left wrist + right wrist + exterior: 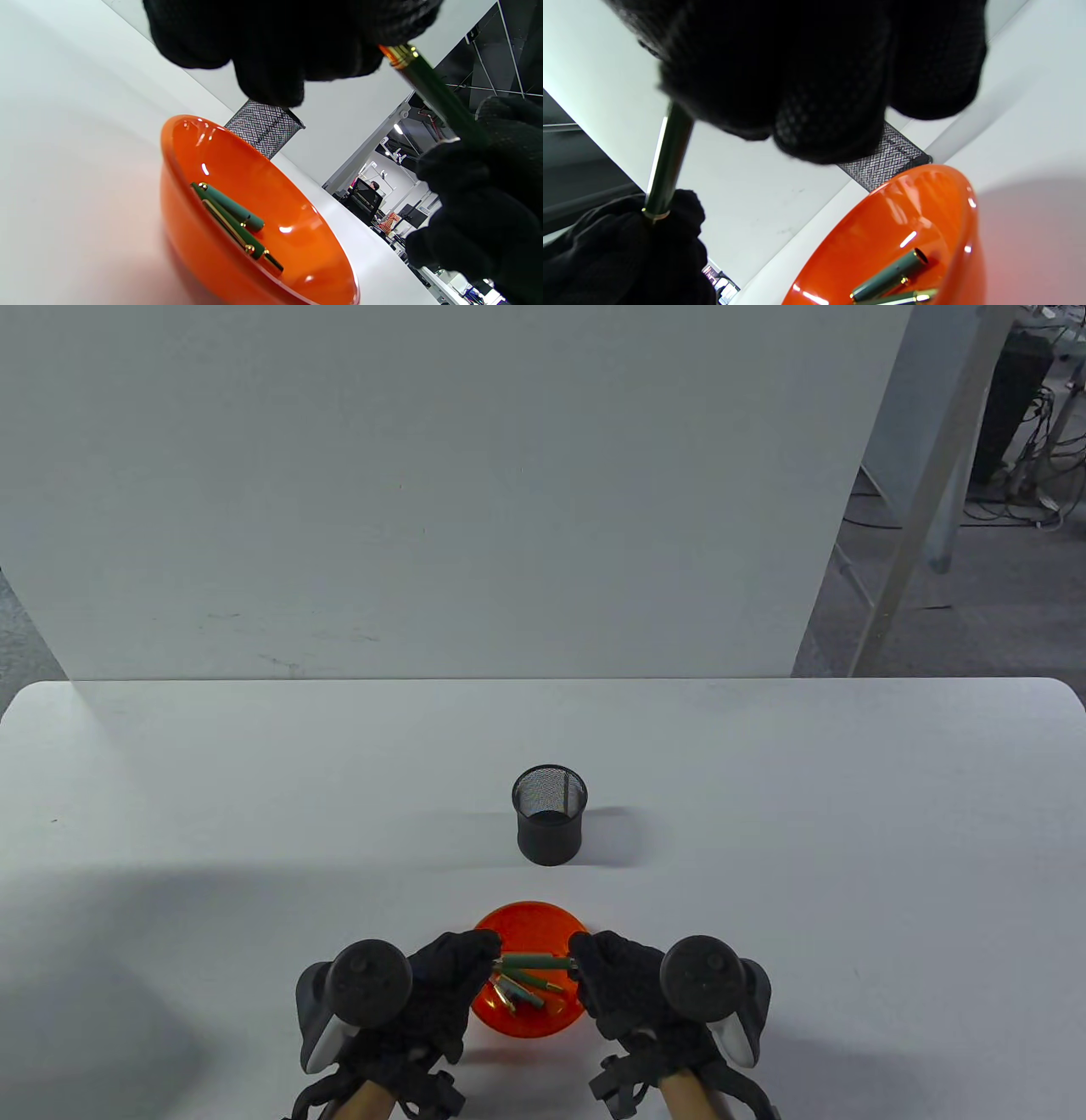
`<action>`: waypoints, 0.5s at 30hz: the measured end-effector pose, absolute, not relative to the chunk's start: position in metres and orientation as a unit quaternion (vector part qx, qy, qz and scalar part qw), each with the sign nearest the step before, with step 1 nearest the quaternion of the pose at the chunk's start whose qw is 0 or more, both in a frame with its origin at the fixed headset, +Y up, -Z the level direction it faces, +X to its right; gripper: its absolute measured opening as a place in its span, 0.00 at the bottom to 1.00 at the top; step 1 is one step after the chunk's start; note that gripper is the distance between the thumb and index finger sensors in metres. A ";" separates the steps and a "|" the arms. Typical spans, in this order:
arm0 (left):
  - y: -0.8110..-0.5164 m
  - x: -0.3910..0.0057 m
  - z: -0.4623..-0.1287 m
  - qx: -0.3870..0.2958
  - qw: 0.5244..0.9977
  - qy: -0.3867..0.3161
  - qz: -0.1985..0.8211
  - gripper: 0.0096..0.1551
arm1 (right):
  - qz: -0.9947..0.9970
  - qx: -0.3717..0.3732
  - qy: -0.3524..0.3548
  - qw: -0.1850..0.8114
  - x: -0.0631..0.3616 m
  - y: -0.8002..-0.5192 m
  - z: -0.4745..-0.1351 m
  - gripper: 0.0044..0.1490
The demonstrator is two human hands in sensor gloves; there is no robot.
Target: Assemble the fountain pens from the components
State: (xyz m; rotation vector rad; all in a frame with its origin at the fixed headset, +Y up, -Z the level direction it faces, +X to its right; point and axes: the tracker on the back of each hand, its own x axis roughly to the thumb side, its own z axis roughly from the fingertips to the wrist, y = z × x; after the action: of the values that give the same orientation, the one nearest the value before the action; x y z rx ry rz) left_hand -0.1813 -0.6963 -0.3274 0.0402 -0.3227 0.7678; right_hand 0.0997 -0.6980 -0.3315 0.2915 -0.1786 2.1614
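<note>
So the green pen barrel you've got is a slim dark-green tube with gold trim at the ends, lying roughly level in the air right above the orange bowl. Your left hand pinches one end, your right hand pinches the other, fingertips closed tight on it from both sides. In the left wrist view the barrel runs diagonally, with a gold ring showing right where your left fingers meet it. From the right wrist view it looks glossy, with another gold band at the far end where your other hand grips.

Both hands sit knuckles-up at the near edge of the table, on either side of the bowl, trackers on top.

Down in the bowl there are a few more green pen pieces with gold tips and clips, lying loosely together. A black mesh cup stands upright just beyond the bowl.
</note>
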 end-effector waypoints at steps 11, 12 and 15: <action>-0.698 -0.183 -0.328 0.020 0.917 -0.147 0.371 0.26 | 0.863 0.109 -0.039 0.491 0.102 -0.703 -0.334 0.38; -0.698 -0.185 -0.329 0.018 0.917 -0.142 0.373 0.26 | 0.861 0.109 -0.036 0.496 0.102 -0.704 -0.335 0.38; -0.698 -0.187 -0.330 0.022 0.917 -0.136 0.375 0.26 | 0.857 0.120 -0.032 0.499 0.101 -0.703 -0.335 0.40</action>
State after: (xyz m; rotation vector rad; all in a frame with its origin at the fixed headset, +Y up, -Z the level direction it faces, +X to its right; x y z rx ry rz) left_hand -0.1868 -0.6982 -0.3303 0.0450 -0.2789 0.7726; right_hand 0.1014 -0.7029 -0.3347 0.2906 -0.0784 2.0742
